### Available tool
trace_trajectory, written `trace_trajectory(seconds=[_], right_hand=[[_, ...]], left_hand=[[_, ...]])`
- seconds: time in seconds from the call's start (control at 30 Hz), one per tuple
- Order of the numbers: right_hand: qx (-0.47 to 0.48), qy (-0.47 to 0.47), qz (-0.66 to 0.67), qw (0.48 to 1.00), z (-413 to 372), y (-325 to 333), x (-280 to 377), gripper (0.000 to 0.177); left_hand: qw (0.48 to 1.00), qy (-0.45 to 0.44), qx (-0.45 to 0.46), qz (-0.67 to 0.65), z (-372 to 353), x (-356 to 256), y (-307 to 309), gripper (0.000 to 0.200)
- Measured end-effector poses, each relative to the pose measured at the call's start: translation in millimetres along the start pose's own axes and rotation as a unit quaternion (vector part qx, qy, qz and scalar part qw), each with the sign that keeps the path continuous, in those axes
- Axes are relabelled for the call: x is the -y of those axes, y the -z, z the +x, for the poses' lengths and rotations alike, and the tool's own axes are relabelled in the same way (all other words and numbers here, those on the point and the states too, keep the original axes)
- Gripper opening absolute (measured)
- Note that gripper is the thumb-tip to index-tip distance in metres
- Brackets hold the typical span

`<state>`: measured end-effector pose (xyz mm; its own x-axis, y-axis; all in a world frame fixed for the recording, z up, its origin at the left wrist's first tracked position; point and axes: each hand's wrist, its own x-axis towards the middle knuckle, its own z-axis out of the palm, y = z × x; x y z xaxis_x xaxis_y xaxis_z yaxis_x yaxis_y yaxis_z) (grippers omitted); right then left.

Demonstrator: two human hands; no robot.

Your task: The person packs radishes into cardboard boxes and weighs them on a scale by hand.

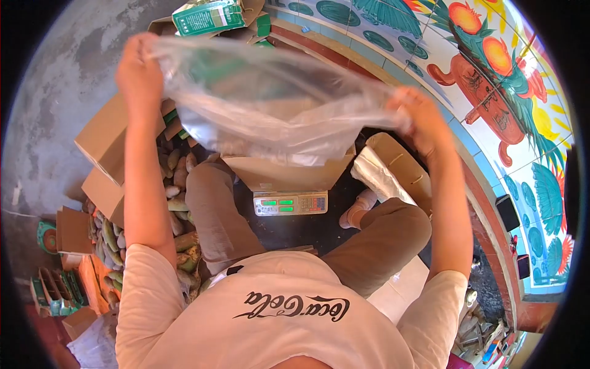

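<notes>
Stretched between my two raised hands is a clear plastic bag [264, 92], its middle smeared by motion. My left hand [141, 64] grips one top corner at the upper left, fingers closed. My right hand [421, 117] is closed on the opposite edge, at the right. Behind and below the bag stands a cardboard box [289, 174], its upper part hidden by the plastic. A digital scale [291, 203] with lit green displays is at the foot of the box, between my legs.
To my left, long brown-green tubers or fruits [110, 237] lie heaped beside open cardboard boxes [110, 138]. A green printed carton [209, 18] is at the top. Right of the scale sits another open carton [399, 166] with folded plastic [372, 172]. A painted tile wall [485, 92] curves along the right.
</notes>
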<state>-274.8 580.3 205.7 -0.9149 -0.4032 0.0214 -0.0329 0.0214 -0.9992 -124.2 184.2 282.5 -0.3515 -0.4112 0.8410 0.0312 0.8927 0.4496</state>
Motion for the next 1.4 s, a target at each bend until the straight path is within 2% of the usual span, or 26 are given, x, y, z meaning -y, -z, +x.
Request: trace_trajectory(seconds=[0.03, 0.07, 0.1, 0.13, 0.2, 0.23, 0.27, 0.3, 0.33, 0.4, 0.43, 0.47, 0.5, 0.53, 0.6, 0.7, 0.8, 0.83, 0.9, 1.03, 1.13, 1.17, 1.27, 1.3, 1.33, 1.4], right_hand=[[-0.039, 0.061, 0.061, 0.996, 7.4, -0.4, 24.8, 0.014], [-0.098, 0.151, 0.028, 0.983, 5.0, -1.3, 56.1, 0.018], [-0.157, 0.24, -0.005, 0.958, 3.5, -2.8, 81.7, 0.023], [-0.242, 0.337, -0.103, 0.904, -2.3, -5.4, 92.5, 0.027], [-0.379, 0.506, -0.257, 0.731, -26.0, -15.1, 94.1, 0.029], [-0.388, 0.532, -0.351, 0.666, -23.4, -22.9, 68.2, 0.028], [-0.349, 0.495, -0.507, 0.614, -12.8, -33.2, 29.7, 0.027], [-0.209, 0.397, -0.651, 0.612, 2.7, -40.6, -20.2, 0.027], [0.05, 0.181, -0.716, 0.672, 12.8, -40.9, -64.1, 0.026], [0.065, 0.24, -0.539, 0.805, -9.6, -14.7, -87.4, 0.017], [0.011, 0.191, -0.452, 0.871, -7.4, -14.5, -51.5, 0.015], [-0.026, 0.12, -0.356, 0.926, -21.4, -16.7, -18.1, 0.014], [-0.007, 0.111, -0.28, 0.954, -14.2, -7.6, -11.8, 0.016], [0.013, 0.026, -0.195, 0.98, -10.6, -3.9, -0.1, 0.015], [0.043, 0.007, -0.136, 0.99, -7.2, -4.6, 15.7, 0.014], [0.034, 0.013, -0.016, 0.999, 4.8, -6.4, 17.1, 0.011], [0.032, -0.022, -0.013, 0.999, 16.7, -10.4, 8.3, 0.01], [0.032, -0.034, -0.027, 0.999, 23.0, -11.1, 0.3, 0.011], [0.032, -0.056, -0.056, 0.996, 40.6, -14.0, -25.2, 0.012], [-0.044, -0.12, 0.035, 0.991, 68.2, -34.2, -64.8, 0.021], [-0.115, -0.085, 0.133, 0.981, 90.1, -45.1, -73.3, 0.023], [-0.101, -0.073, 0.14, 0.982, 97.7, -44.6, -75.1, 0.028], [-0.117, -0.016, 0.121, 0.986, 109.6, -61.9, -92.0, 0.025], [-0.064, -0.038, 0.089, 0.993, 108.7, -66.1, -102.7, 0.019], [-0.023, -0.052, -0.043, 0.997, 111.5, -66.8, -118.7, 0.018], [0.061, -0.091, -0.135, 0.985, 109.5, -77.2, -135.2, 0.022]], left_hand=[[0.999, -0.012, -0.044, -0.012, 12.2, -20.5, 9.0, 0.015], [0.996, -0.022, -0.088, -0.023, 19.4, -40.5, 19.3, 0.016], [0.985, -0.087, -0.14, -0.04, 22.6, -55.3, 28.2, 0.016], [0.968, -0.152, -0.191, -0.058, 21.7, -65.3, 33.4, 0.016], [0.928, -0.228, -0.273, -0.108, -0.2, -61.6, 20.2, 0.013], [0.949, -0.257, -0.181, -0.023, -20.1, -52.3, 10.5, 0.011], [0.95, -0.293, -0.088, 0.054, -40.0, -43.0, 0.9, 0.011], [0.915, -0.291, 0.151, 0.235, -69.8, -24.4, -11.4, 0.01], [0.882, -0.27, 0.345, 0.177, -94.7, 20.3, -24.7, 0.015], [0.933, -0.191, 0.301, 0.042, -108.1, 62.2, -11.1, 0.018], [0.943, -0.101, 0.316, -0.006, -91.4, 68.7, -5.4, 0.02], [0.937, 0.008, 0.345, -0.053, -86.3, 65.9, 10.9, 0.021], [0.873, 0.238, 0.39, -0.168, -77.8, 42.7, 23.8, 0.023], [0.846, 0.242, 0.412, -0.236, -72.1, 46.9, 28.3, 0.022], [0.835, 0.259, 0.412, -0.256, -62.1, 38.8, 36.1, 0.014], [0.828, 0.281, 0.353, -0.332, -57.2, 29.3, 30.3, 0.015], [0.807, 0.322, 0.359, -0.34, -61.1, 45.7, 12.7, 0.012], [0.807, 0.299, 0.351, -0.369, -67.1, 59.3, -0.3, 0.012], [0.799, 0.36, 0.337, -0.345, -75.5, 79.0, -27.5, 0.011], [0.77, 0.45, 0.278, -0.357, -94.8, 106.9, -86.3, 0.01], [0.772, 0.464, 0.212, -0.379, -93.3, 109.1, -118.5, 0.011], [0.77, 0.461, 0.19, -0.398, -91.2, 109.4, -127.3, 0.01], [0.804, 0.431, 0.194, -0.361, -95.3, 95.3, -145.5, 0.012], [0.831, 0.383, 0.214, -0.34, -114.1, 108.2, -160.9, 0.015], [0.851, 0.345, 0.258, -0.301, -136.1, 124.2, -173.6, 0.015], [0.877, 0.262, 0.338, -0.218, -169.2, 146.4, -188.3, 0.017]])
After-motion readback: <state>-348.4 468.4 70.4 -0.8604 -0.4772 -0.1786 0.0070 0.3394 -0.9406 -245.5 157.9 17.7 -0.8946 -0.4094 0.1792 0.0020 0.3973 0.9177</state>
